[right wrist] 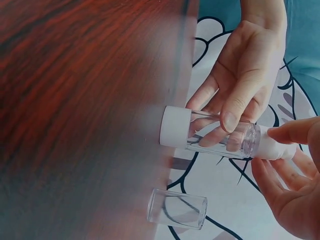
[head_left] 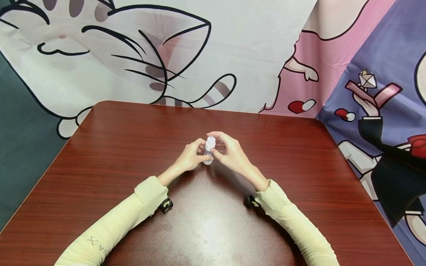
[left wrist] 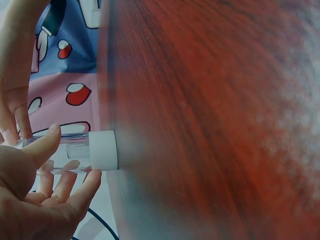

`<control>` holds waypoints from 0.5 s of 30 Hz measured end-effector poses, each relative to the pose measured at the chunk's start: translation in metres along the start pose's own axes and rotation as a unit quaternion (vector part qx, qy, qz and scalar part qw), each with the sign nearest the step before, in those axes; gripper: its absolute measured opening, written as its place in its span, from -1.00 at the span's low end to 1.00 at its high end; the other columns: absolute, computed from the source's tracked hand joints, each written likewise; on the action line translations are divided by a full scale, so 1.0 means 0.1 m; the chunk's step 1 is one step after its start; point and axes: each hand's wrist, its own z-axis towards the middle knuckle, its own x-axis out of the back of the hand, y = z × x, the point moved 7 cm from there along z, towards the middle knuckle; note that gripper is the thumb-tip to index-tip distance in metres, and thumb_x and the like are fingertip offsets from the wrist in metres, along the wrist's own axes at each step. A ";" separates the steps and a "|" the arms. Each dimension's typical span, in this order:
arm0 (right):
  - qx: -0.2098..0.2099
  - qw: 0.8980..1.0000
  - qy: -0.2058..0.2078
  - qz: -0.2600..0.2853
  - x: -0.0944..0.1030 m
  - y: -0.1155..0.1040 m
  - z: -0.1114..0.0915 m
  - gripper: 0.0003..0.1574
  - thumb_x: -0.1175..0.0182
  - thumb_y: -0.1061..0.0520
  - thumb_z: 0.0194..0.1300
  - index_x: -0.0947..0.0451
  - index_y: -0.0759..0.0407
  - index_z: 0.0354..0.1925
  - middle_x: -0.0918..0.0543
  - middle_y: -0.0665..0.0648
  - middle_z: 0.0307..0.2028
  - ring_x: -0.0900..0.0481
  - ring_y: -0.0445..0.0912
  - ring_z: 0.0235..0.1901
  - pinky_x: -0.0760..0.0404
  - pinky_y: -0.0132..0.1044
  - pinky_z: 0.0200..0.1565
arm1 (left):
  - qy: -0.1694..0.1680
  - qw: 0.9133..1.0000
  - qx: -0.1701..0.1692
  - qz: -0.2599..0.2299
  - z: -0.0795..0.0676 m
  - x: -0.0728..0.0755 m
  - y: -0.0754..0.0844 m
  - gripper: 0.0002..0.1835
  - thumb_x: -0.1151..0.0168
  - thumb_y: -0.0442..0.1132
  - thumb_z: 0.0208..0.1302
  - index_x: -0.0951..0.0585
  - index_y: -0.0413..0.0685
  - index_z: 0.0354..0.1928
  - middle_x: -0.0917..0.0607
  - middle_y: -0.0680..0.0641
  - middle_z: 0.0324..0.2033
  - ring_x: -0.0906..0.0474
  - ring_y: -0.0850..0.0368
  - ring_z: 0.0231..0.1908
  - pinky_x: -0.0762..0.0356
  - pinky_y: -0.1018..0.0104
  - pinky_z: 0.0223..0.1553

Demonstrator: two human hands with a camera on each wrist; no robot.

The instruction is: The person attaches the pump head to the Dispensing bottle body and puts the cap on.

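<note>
A small clear bottle point(right wrist: 215, 132) with a white base point(right wrist: 175, 127) and a white top point(right wrist: 272, 144) stands upright on the table. My left hand point(head_left: 191, 156) grips the clear body, thumb on one side and fingers round the other. My right hand point(head_left: 232, 150) pinches the white top between thumb and fingers. In the left wrist view the white base point(left wrist: 103, 150) shows below the left hand point(left wrist: 30, 185), while the top is mostly hidden. Beside the bottle, near the right hand, is a clear cylindrical cap point(right wrist: 177, 209) on the table.
Both hands are over the middle of a dark red wooden table point(head_left: 133, 129). Behind its far edge hangs a cloth with cartoon drawings point(head_left: 253, 55). A black wrist device point(head_left: 166, 205) is at the left cuff, and another point(head_left: 252, 202) at the right.
</note>
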 end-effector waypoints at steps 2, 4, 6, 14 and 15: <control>-0.001 1.000 0.004 -0.008 -0.02 0.12 0.00 -0.43 -0.22 0.46 0.13 -0.45 0.24 0.13 -0.66 0.22 -0.14 -0.69 0.02 -0.19 -0.69 -0.14 -0.12 | 0.000 1.000 -0.001 0.000 0.00 0.00 0.01 -0.59 -0.41 -0.27 0.10 -0.49 -0.24 -0.05 -0.69 -0.22 -0.13 -0.65 -0.07 -0.10 -0.57 0.12 -0.05; -0.006 1.000 0.010 -0.026 -0.01 0.13 0.00 -0.43 -0.27 0.42 0.12 -0.46 0.21 0.12 -0.65 0.19 -0.15 -0.69 -0.02 -0.22 -0.69 -0.20 -0.17 | 0.001 1.000 -0.003 0.000 0.00 0.01 0.01 -0.59 -0.42 -0.28 0.10 -0.49 -0.24 -0.05 -0.70 -0.22 -0.14 -0.66 -0.07 -0.10 -0.57 0.13 -0.06; -0.010 0.999 0.016 -0.045 0.00 0.13 0.01 -0.44 -0.31 0.37 0.11 -0.46 0.19 0.11 -0.64 0.16 -0.16 -0.68 -0.05 -0.25 -0.69 -0.27 -0.22 | 0.001 1.000 -0.004 0.001 -0.01 0.01 0.01 -0.58 -0.42 -0.27 0.09 -0.49 -0.24 -0.05 -0.70 -0.22 -0.14 -0.66 -0.07 -0.10 -0.57 0.13 -0.06; -0.012 0.997 0.025 -0.078 -0.01 0.13 0.03 -0.44 -0.38 0.25 0.10 -0.48 0.18 0.09 -0.56 0.12 -0.22 -0.63 -0.12 -0.33 -0.65 -0.40 -0.28 | -0.002 1.000 -0.002 0.006 0.00 0.01 0.01 -0.57 -0.42 -0.26 0.10 -0.48 -0.24 -0.04 -0.70 -0.21 -0.15 -0.66 -0.06 -0.09 -0.55 0.11 -0.03; -0.012 0.996 0.024 -0.083 -0.01 0.13 0.04 -0.43 -0.40 0.23 0.09 -0.48 0.18 0.08 -0.55 0.11 -0.22 -0.62 -0.12 -0.34 -0.65 -0.39 -0.28 | -0.002 1.000 -0.001 0.005 0.00 0.02 0.01 -0.57 -0.42 -0.27 0.10 -0.48 -0.24 -0.04 -0.70 -0.21 -0.15 -0.66 -0.06 -0.08 -0.55 0.11 -0.02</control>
